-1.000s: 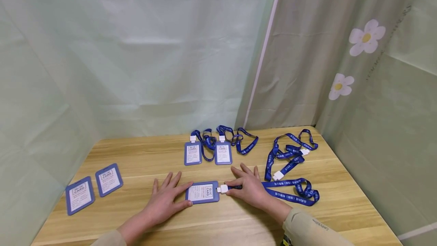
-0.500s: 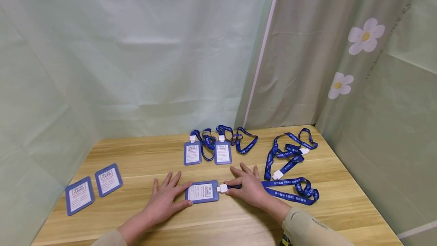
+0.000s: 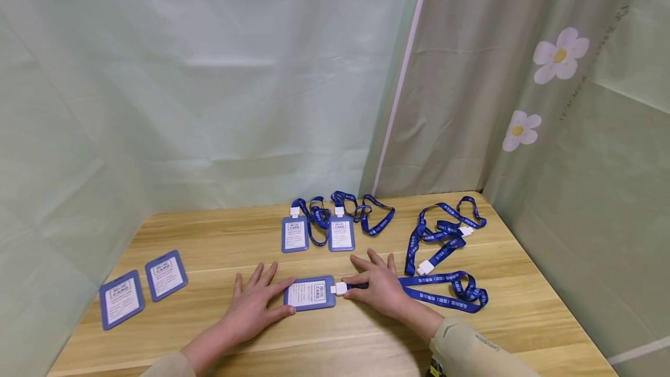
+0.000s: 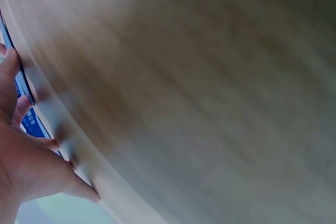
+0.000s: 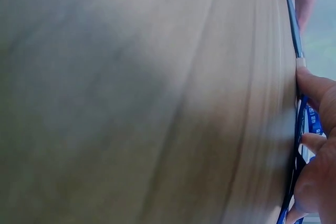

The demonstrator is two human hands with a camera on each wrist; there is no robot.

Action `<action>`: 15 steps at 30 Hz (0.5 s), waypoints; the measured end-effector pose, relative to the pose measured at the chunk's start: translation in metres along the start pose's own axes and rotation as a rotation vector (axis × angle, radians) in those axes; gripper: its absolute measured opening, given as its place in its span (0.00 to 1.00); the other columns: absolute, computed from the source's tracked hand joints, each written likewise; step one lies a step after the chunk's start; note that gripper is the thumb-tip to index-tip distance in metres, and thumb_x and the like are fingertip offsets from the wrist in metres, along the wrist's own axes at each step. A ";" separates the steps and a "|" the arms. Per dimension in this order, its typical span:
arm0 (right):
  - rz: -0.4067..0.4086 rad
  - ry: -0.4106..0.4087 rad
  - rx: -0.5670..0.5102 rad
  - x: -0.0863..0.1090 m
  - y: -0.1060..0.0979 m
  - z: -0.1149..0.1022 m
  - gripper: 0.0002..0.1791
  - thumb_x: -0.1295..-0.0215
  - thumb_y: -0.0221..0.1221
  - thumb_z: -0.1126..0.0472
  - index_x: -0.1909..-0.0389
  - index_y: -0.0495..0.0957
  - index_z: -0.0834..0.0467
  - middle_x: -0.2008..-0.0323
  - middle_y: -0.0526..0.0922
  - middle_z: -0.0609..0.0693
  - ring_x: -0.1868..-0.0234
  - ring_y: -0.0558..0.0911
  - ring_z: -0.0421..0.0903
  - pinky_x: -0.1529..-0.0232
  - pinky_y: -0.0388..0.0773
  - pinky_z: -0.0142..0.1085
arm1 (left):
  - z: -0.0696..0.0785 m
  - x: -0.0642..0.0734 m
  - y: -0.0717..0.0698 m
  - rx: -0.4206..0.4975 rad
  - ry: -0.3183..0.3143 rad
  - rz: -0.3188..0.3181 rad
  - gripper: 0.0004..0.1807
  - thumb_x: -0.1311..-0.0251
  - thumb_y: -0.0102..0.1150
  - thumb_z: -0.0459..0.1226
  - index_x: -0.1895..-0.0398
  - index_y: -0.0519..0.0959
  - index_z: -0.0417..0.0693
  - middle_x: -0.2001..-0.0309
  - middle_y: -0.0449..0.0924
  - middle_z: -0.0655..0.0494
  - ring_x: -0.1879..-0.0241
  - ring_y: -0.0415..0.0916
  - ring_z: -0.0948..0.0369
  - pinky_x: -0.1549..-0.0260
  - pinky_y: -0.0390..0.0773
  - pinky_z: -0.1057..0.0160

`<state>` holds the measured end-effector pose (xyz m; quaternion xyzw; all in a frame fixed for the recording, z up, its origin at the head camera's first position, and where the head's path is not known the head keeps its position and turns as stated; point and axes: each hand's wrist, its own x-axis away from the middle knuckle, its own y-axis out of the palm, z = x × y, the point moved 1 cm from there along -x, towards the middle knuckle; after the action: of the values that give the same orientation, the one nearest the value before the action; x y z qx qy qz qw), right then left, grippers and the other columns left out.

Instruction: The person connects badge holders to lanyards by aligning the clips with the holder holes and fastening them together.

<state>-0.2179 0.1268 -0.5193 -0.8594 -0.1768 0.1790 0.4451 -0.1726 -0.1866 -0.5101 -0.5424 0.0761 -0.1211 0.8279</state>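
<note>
A blue ID card holder (image 3: 310,294) lies sideways on the wooden table, its printed card face up. My left hand (image 3: 250,309) holds its left end, index finger on the far corner and thumb on the near one, other fingers spread on the table. My right hand (image 3: 384,290) pinches the white clip (image 3: 340,288) of a blue lanyard (image 3: 445,291) between thumb and index finger. That clip meets the holder's slotted end; whether it is fastened I cannot tell. In the right wrist view, the thumb (image 5: 310,83) lies by the clip, low against the table.
Two holders with lanyards attached, one (image 3: 295,234) beside another (image 3: 341,234), lie at the back. Two loose holders, a nearer one (image 3: 122,299) and a farther one (image 3: 166,275), lie at left. Tangled lanyards (image 3: 442,234) with white clips lie at back right. Curtains (image 3: 235,86) surround the table (image 3: 335,342).
Right hand and clip have shifted very slightly left, toward the card holder. The left hand keeps its place.
</note>
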 end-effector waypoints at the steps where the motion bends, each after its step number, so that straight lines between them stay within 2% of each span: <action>1: 0.001 0.001 0.002 0.000 0.000 0.000 0.18 0.41 0.73 0.44 0.51 0.90 0.43 0.28 0.72 0.51 0.23 0.56 0.67 0.33 0.32 0.77 | 0.000 0.000 0.000 -0.001 -0.003 -0.002 0.37 0.41 0.61 0.67 0.30 0.76 0.67 0.22 0.55 0.38 0.23 0.44 0.31 0.36 0.31 0.19; 15: 0.007 0.003 0.011 0.000 0.001 0.000 0.18 0.42 0.73 0.43 0.51 0.90 0.42 0.29 0.72 0.51 0.23 0.56 0.66 0.33 0.32 0.77 | 0.003 0.000 -0.002 -0.007 0.004 0.001 0.37 0.40 0.63 0.65 0.30 0.76 0.65 0.22 0.55 0.37 0.24 0.44 0.31 0.37 0.32 0.19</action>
<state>-0.2178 0.1263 -0.5202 -0.8577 -0.1721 0.1805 0.4496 -0.1720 -0.1845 -0.5067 -0.5449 0.0782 -0.1213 0.8260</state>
